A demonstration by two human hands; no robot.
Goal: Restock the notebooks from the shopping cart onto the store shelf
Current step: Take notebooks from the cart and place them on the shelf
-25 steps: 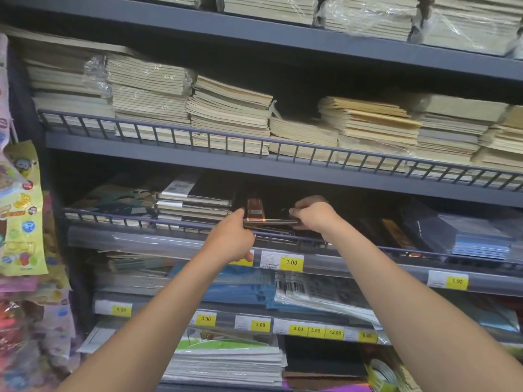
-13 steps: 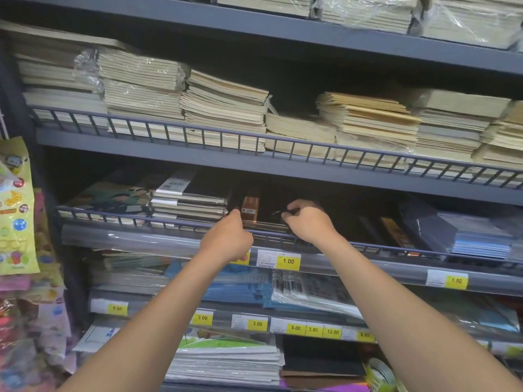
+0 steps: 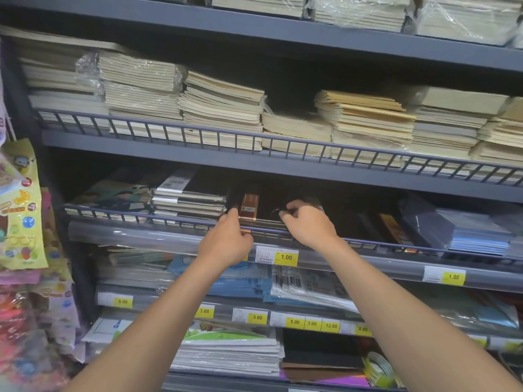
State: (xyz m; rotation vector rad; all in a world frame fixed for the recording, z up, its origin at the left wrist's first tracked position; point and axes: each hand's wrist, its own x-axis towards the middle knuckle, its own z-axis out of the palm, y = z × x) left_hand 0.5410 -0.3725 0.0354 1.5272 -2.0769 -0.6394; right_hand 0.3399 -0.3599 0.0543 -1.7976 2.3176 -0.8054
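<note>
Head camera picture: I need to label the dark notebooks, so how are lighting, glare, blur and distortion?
Head view: the dark notebooks lie in deep shadow under the shelf above, covers barely readable; plastic wrap on the top stacks glares; the wire rail bows from wide-angle distortion; hanging packets at left look soft.

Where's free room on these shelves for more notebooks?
Above the low cream notebook stack, between taller cream stacks, on the grey railed shelf. The dim gap right of the right hand on the dark copper-banded notebook looks open. Stacked black notebooks crowd left of the left hand.
</note>
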